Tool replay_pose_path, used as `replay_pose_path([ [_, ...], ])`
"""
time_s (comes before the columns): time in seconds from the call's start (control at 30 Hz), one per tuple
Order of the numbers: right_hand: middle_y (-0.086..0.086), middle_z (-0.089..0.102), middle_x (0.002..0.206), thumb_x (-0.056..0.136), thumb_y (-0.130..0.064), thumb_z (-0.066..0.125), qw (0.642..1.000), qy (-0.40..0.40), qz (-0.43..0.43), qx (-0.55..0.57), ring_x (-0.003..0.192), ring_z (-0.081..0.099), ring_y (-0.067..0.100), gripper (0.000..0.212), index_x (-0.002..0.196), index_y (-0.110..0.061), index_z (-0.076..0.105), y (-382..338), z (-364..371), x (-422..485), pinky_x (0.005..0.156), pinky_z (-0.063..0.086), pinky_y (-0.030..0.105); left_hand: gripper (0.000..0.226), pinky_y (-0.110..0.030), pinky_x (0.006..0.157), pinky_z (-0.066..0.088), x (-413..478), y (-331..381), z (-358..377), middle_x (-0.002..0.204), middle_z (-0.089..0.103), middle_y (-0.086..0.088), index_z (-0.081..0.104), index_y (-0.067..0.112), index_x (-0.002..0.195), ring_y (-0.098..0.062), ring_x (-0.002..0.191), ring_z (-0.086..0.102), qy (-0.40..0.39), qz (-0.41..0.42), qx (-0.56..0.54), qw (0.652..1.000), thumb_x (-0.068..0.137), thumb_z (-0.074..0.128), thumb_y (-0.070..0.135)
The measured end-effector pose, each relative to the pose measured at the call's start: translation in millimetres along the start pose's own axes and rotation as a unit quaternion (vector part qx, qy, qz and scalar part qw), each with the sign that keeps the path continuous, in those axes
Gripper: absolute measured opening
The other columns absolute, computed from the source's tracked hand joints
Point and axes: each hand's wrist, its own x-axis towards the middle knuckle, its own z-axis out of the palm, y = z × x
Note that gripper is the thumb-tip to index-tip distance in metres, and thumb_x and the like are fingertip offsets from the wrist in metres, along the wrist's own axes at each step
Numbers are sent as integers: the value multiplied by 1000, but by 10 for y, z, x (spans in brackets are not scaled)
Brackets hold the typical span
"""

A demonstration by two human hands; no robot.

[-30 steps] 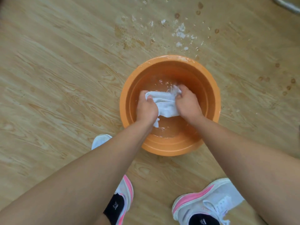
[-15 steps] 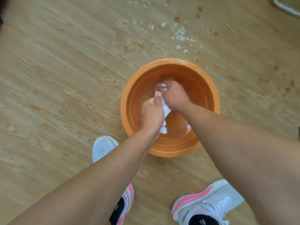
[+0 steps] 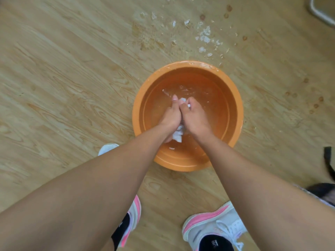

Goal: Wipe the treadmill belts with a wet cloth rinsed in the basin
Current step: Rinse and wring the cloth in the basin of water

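Orange plastic, round and deep, the basin [image 3: 181, 164] stands on a pale wood-grain floor [image 3: 72, 78], just ahead of the person's feet. It holds shallow clear water [image 3: 206, 91], rippled and glinting near its far side.

Both hands are down inside the basin, pressed side by side so that their knuckles touch. The left hand [image 3: 171, 115] has its fingers curled tight round a small white wet cloth [image 3: 178, 135], and the right hand [image 3: 195, 118] is curled round the same cloth from the other side. The cloth is bunched between the two palms. A little of it peeps out by the fingertips at the far end, and a crumpled tail hangs below the wrists, over the water at the near side of the basin. Most of it is hidden by the hands.

Beyond the basin, scattered white flakes [image 3: 204, 36] lie on the floor, with a rough brownish patch beside them and small round brown spots [image 3: 316, 105] out to the right. White trainers with pink soles [image 3: 213, 223] and black socks [image 3: 215, 243] show at the bottom, one foot on either side of the arms. A pale metal tube [image 3: 320, 14] curves across the top right corner, and a black strap [image 3: 329, 160] hangs in at the right edge.
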Motion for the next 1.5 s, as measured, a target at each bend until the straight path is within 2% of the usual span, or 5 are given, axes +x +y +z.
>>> replay_pose_path([
  [0.27, 4, 72, 77, 99, -56, 63, 990, 67, 77, 100, 76, 70, 25, 44, 79, -16, 63, 99, -92, 333, 77, 54, 39, 45, -23, 45, 39, -310, 172, -21, 70, 66, -4, 70, 12, 93, -21, 49, 53, -23, 118, 50, 991, 97, 53, 54],
  [0.53, -4, 80, 113, 72, -67, 87, 945, 24, 147, 292, 104, 76, 13, 58, 113, -27, 73, 228, -235, -43, 98, 60, 38, 81, -33, 67, 58, -19, 167, -245, 106, 75, -13, 56, 3, 129, -29, 82, 74, 32, -9, -25, 999, 68, 89, 44],
  [0.73, 6, 79, 107, 89, -9, 82, 818, -38, 268, 508, 84, 75, 17, 39, 124, -17, 67, 394, -22, -287, 70, 60, 28, 21, -29, 66, 49, 58, -190, -115, 98, 71, -6, 69, 12, 105, -27, 89, 65, 152, 48, 10, 987, 96, 74, 30],
  [0.97, 4, 80, 89, 88, -41, 77, 932, 189, 168, 260, 83, 76, 24, 27, 92, -14, 77, 432, -40, -79, 87, 63, 49, 52, -40, 111, 48, 65, -243, -105, 137, 64, 2, 59, 18, 140, -19, 120, 61, 161, 96, -43, 981, 98, 67, 47],
  [1.5, -5, 62, 79, 99, -42, 63, 997, 67, 42, 23, 75, 54, 18, 26, 84, -23, 57, 311, -115, 150, 71, 42, 33, 43, -25, 46, 26, -475, -183, 167, 60, 48, 0, 51, 19, 75, -19, 46, 38, -30, 60, 23, 997, 103, 41, 50],
])
